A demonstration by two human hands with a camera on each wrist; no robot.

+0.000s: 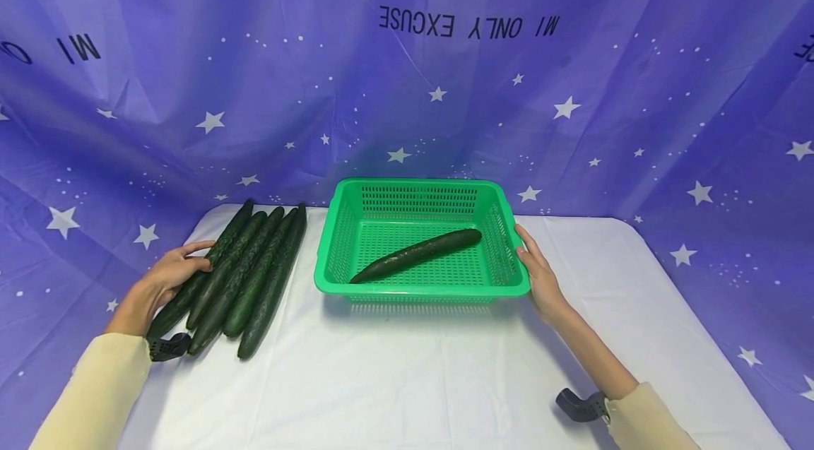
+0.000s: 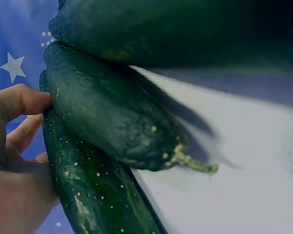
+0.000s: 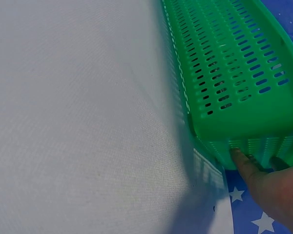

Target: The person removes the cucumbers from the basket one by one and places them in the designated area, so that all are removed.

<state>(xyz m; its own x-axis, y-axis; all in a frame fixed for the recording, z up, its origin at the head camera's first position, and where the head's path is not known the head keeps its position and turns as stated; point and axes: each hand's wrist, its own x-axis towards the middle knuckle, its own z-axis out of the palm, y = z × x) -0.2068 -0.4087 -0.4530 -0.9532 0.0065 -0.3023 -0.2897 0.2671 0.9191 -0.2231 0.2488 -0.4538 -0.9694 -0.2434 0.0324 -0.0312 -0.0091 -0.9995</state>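
Several dark green cucumbers (image 1: 244, 280) lie side by side at the left of the white table. My left hand (image 1: 174, 272) is at the outermost cucumber (image 2: 95, 180), its thumb (image 2: 31, 101) on top and the other fingers partly hidden behind it. That cucumber still lies against its neighbour (image 2: 107, 112), whose stem end faces the left wrist camera. A green plastic basket (image 1: 420, 289) stands mid-table with one cucumber (image 1: 420, 256) lying slantwise inside. My right hand (image 1: 540, 280) touches the basket's right end, fingers (image 3: 245, 165) fairly straight against the outer wall below the rim.
A white cloth (image 1: 407, 379) covers the table. Behind it and at both sides hangs a purple-blue curtain (image 1: 407, 97) with stars and printed letters, close to the basket's far rim. A dark wrist mount (image 1: 581, 405) sits on the right forearm, another (image 1: 169, 347) on the left.
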